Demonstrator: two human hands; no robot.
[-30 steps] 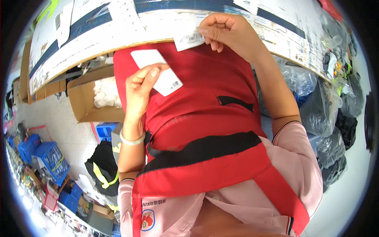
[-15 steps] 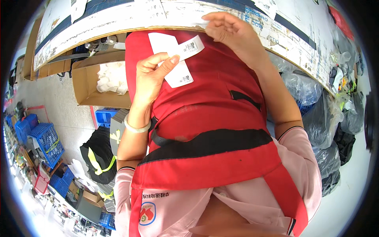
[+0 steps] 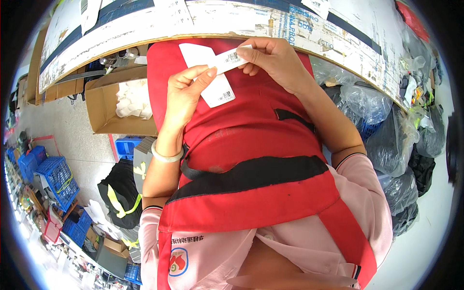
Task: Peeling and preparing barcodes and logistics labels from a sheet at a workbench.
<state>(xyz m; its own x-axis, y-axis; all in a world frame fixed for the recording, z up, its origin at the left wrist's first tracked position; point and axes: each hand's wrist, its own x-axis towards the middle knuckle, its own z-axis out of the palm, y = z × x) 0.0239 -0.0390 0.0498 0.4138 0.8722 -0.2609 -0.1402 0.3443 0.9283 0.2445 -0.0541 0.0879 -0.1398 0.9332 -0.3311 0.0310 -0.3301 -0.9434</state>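
A white label strip with a barcode (image 3: 227,61) is stretched between my two hands above my lap. My left hand (image 3: 187,89) pinches its lower left end between thumb and fingers. At the upper right end, the thumb and fingers of my right hand (image 3: 270,57) close on the same strip. Both hands hang over the red apron (image 3: 261,111). Beneath the left hand a longer white label strip (image 3: 220,94), also with a barcode at its lower end, trails down over the apron. Whether the two strips join is hidden by my fingers.
A worn white board tabletop (image 3: 217,24) crosses in front, its edge just beyond my hands. An open cardboard box (image 3: 104,108) holding crumpled white scraps (image 3: 133,99) stands at the left. Bagged goods (image 3: 386,140) crowd the right; blue crates (image 3: 58,179) stand far left.
My right hand has come down and left from the table edge and taken hold of the free end of the label strip. My left hand keeps its pinch.
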